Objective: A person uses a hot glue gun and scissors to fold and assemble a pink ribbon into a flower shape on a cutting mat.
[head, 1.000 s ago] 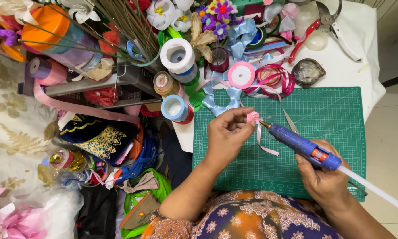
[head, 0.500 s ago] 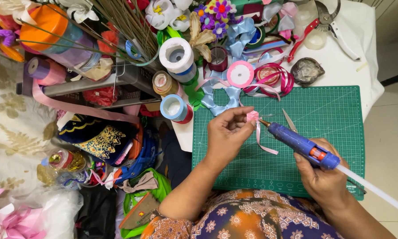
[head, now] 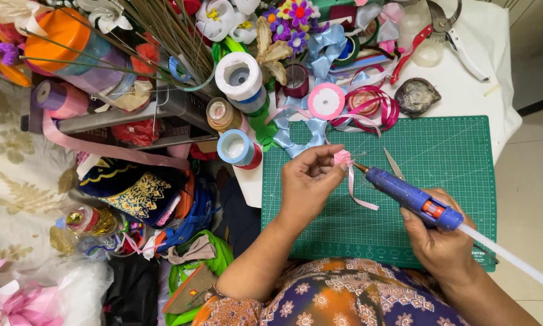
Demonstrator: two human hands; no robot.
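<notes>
Ribbon rosette [head: 342,157], small and pink, sits pinched between the fingertips [head: 330,163] of the left hand [head: 307,181], held just above the green cutting mat [head: 452,157] that covers the near part of the desk [head: 501,72]. The left grip is narrow and closed on the rosette, thumb against forefinger, and a loose pink ribbon tail [head: 359,193] hangs down from the pinch and curls across the mat toward the person's body.

Just to the right of that grip, the brass tip of a blue glue gun [head: 407,194] meets the rosette, or comes so close that no gap shows. The right hand [head: 443,238] wraps the gun's rear end with the fingers closed round the body, beside an orange band, and a white glue stick [head: 507,256] juts out behind the hand toward the lower right edge of the head view. A slim metal blade [head: 394,163], perhaps scissors or tweezers, lies on the mat just beyond the gun's barrel.

Farther from both grips, past the mat's far edge, lie a pink ribbon spool [head: 325,101], loops of pale blue ribbon [head: 298,136] and a tangle of magenta ribbon [head: 374,105]. A dark shell-shaped dish [head: 417,95] sits to the right of these, with red-handled pliers [head: 413,51] beyond it. Left of the left grip, at the desk's edge, stand a blue tape roll [head: 238,147] and a white tape roll [head: 240,75], with artificial flowers [head: 289,18] behind them.
</notes>
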